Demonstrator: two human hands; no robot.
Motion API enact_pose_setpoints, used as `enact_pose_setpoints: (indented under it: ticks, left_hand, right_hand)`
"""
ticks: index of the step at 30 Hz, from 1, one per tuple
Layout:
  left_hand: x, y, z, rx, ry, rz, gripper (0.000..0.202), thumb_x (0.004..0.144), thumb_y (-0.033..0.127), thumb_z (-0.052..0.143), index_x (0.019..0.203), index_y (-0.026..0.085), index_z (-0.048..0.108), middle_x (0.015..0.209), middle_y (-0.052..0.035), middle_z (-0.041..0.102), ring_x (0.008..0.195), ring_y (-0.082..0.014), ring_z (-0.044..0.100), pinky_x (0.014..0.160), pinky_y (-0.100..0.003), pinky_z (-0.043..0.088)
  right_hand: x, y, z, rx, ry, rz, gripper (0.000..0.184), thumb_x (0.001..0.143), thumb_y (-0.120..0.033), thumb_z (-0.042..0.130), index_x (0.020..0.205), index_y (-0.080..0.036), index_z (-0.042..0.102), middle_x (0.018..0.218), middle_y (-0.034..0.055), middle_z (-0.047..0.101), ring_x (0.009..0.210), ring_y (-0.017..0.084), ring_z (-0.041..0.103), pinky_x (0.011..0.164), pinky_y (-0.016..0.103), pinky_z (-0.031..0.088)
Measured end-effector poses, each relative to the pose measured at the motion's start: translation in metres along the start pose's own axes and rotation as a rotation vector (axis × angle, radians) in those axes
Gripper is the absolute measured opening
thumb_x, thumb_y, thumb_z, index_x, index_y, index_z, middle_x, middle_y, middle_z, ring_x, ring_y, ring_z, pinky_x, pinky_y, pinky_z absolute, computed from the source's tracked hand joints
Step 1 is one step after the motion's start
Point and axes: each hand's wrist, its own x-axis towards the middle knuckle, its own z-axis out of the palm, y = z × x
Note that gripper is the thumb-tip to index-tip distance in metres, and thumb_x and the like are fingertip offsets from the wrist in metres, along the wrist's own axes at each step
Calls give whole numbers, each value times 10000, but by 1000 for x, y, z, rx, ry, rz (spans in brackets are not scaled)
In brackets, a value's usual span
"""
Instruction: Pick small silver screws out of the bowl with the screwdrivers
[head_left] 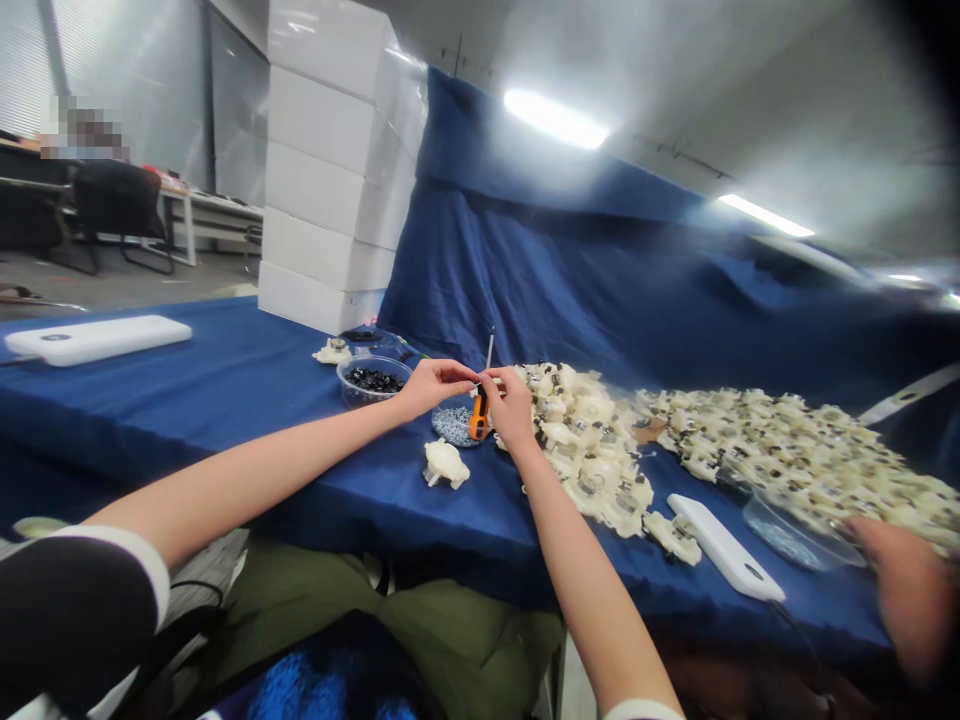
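— What lies nearest on the blue tablecloth?
— A lone cream moulded plastic part, just in front of the hands. To the right are a flat white rectangular device and a clear shallow dish holding bluish-grey bits. Another person's hand is at that dish, blurred.
— And the person's own hands?
— The right hand is closed round an orange-handled screwdriver, which stands upright with its shaft pointing up. The left hand meets it, thumb and forefinger pinched together; what they pinch is too small to tell.
— Any containers beneath them?
— A small round dish of grey-blue specks sits right under the screwdriver. Left of it is a clear plastic bowl of small black parts.
— Farther back?
— A heap of cream plastic parts spreads to the right, and a stack of white boxes stands far left.
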Motion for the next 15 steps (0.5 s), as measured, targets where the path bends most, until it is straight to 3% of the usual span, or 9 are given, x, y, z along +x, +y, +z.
enact_pose_setpoints:
  ticks: [5, 11, 15]
  left_hand:
    - [0, -1, 1, -40, 21, -19, 470, 701, 452, 893, 998, 111, 766, 947, -111, 797, 890, -242, 767, 881, -410, 636]
    - [1, 2, 2, -41, 22, -29, 458, 766, 509, 840, 962, 111, 729, 778, -64, 757, 712, -181, 740, 738, -323, 636]
    - [0, 4, 3, -60, 25, -36, 461, 746, 497, 861, 947, 111, 711, 756, -59, 752, 685, -171, 733, 718, -308, 634]
  right_hand:
    - [0, 2, 2, 31, -2, 39, 295, 1010, -445, 524, 947, -212, 695, 983, 57, 694, 914, 191, 662, 829, 317, 549]
    - [0, 4, 3, 64, -8, 49, 308, 991, -479, 555, 946, -210, 700, 958, 55, 691, 876, 187, 664, 791, 313, 555]
    - [0, 5, 4, 84, -22, 62, 312, 986, -481, 562, 942, -211, 712, 958, 57, 692, 876, 188, 667, 776, 310, 562]
